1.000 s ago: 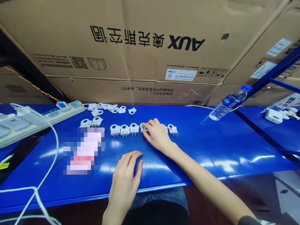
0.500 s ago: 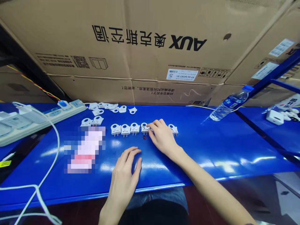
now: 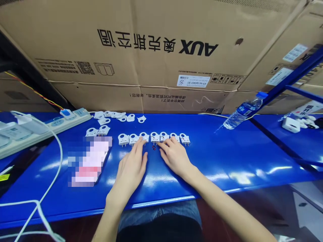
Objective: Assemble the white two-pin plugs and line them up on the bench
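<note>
Several small white plug parts (image 3: 154, 137) stand in a row across the middle of the blue table (image 3: 227, 151). My left hand (image 3: 131, 169) lies flat with its fingers stretched out, the tips touching the third part of the row (image 3: 144, 136). My right hand (image 3: 174, 155) rests beside it, fingers spread, its fingertips just under the parts at the row's right half. A tiny red and dark piece (image 3: 153, 147) lies on the table between the two hands. Neither hand holds anything.
More white plug parts (image 3: 118, 117) lie loose at the back left. A white power strip (image 3: 42, 129) with cables sits at the left. A blurred pink and white patch (image 3: 89, 161) lies left of my hands. A water bottle (image 3: 242, 110) lies at the right. Large cardboard boxes (image 3: 156, 50) wall off the back.
My left hand slid forward from the near edge up to the row of parts. My right hand drew back a little off the row, uncovering the parts under it.
</note>
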A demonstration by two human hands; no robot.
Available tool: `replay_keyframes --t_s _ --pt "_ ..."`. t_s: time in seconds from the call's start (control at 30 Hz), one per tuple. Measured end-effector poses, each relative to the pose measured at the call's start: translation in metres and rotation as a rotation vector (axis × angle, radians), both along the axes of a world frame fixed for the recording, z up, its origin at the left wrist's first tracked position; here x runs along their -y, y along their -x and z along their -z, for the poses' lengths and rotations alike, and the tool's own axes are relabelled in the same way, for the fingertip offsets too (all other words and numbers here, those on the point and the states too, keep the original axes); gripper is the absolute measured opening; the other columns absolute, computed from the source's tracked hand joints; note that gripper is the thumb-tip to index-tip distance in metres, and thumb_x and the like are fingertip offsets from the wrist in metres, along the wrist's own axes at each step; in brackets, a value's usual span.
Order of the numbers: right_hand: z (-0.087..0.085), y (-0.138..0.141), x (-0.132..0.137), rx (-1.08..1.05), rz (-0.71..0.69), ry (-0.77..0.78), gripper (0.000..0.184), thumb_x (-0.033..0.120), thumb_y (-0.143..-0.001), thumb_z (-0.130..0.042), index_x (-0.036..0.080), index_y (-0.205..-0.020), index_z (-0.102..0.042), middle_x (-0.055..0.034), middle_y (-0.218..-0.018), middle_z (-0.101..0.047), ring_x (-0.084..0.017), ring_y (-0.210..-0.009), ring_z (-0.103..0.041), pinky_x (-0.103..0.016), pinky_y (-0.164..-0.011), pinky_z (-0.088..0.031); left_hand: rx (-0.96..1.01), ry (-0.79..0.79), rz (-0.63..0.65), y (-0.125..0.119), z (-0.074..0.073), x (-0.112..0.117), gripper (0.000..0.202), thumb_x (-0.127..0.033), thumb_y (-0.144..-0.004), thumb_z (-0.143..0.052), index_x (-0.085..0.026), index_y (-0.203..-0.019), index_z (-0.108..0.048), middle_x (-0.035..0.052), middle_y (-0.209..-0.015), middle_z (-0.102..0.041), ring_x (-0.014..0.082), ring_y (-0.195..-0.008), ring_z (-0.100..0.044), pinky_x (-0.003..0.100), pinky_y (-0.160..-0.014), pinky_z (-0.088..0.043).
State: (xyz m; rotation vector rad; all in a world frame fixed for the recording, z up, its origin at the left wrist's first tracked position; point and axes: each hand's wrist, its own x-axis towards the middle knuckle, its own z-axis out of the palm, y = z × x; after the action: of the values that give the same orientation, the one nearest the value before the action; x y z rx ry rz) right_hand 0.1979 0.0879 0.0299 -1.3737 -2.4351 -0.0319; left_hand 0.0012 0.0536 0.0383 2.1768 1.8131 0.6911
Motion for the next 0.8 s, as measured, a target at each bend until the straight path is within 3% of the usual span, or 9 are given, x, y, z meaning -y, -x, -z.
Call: replay_keyframes --t_s 0.1,0.3,0.4,0.5,0.6,0.8 --pt "-0.001 0.0 0.001 -0.003 0.003 -0.002 0.023 0.018 -0.104 -0.054 0.017 -0.114 -0.074 -0.0098 -0.102 -0.071 -0.028 -0.101 -0.058 -0.04 -0.087 -0.052 0.009 -0.003 0.006 0.001 0.003 -0.003 0.044 -0.034 -0.104 -0.037 -0.024 -0.146 -0.047 0.0106 -0.149 -0.062 0.0327 -0.115 -0.072 0.047 -0.09 -0.059" --pt "-0.006 -0.002 0.009 -0.05 -0.006 0.015 0.016 0.023 -0.103 -0.058 0.02 -0.098 -0.073 -0.0079 -0.097 -0.071 -0.027 -0.096 -0.058 -0.039 -0.084 -0.053 0.071 -0.029 -0.012 0.005 0.003 0.003 0.038 -0.034 -0.105 -0.038 -0.024 -0.138 -0.054 0.009 -0.129 -0.071 0.0233 -0.088 -0.075 0.036 -0.077 -0.058" --pt "-0.006 -0.001 0.016 -0.111 0.022 0.035 0.015 0.022 -0.103 -0.057 0.021 -0.102 -0.072 -0.0074 -0.099 -0.071 -0.027 -0.099 -0.059 -0.041 -0.086 -0.054 0.12 -0.051 -0.033 0.004 0.007 0.014 0.034 -0.036 -0.105 -0.041 -0.027 -0.134 -0.056 0.006 -0.123 -0.072 0.0193 -0.078 -0.071 0.033 -0.072 -0.057" --pt "-0.005 0.0 0.024 -0.14 0.05 0.053 0.022 0.021 -0.103 -0.055 0.021 -0.12 -0.069 -0.0086 -0.107 -0.07 -0.027 -0.102 -0.061 -0.04 -0.085 -0.056 0.169 -0.084 -0.067 0.002 0.013 0.028 0.029 -0.037 -0.105 -0.044 -0.028 -0.127 -0.059 0.0049 -0.127 -0.069 0.015 -0.071 -0.067 0.032 -0.072 -0.057" --pt "-0.004 0.002 0.03 -0.168 0.065 0.081 0.031 0.02 -0.104 -0.053 0.021 -0.132 -0.065 -0.0099 -0.111 -0.07 -0.027 -0.103 -0.062 -0.04 -0.084 -0.056 0.197 -0.106 -0.091 0.0 0.015 0.037 0.027 -0.039 -0.104 -0.046 -0.027 -0.125 -0.06 0.0045 -0.121 -0.068 0.0136 -0.069 -0.065 0.031 -0.072 -0.057" --pt "0.002 0.009 0.041 -0.243 0.095 0.153 0.017 0.019 -0.102 -0.058 0.022 -0.114 -0.069 -0.007 -0.106 -0.069 -0.026 -0.098 -0.063 -0.038 -0.081 -0.055 0.129 -0.092 -0.175 0.0 0.019 0.035 0.029 -0.045 -0.099 -0.056 -0.028 -0.121 -0.064 0.0043 -0.107 -0.067 0.0221 -0.084 -0.069 0.032 -0.066 -0.055"
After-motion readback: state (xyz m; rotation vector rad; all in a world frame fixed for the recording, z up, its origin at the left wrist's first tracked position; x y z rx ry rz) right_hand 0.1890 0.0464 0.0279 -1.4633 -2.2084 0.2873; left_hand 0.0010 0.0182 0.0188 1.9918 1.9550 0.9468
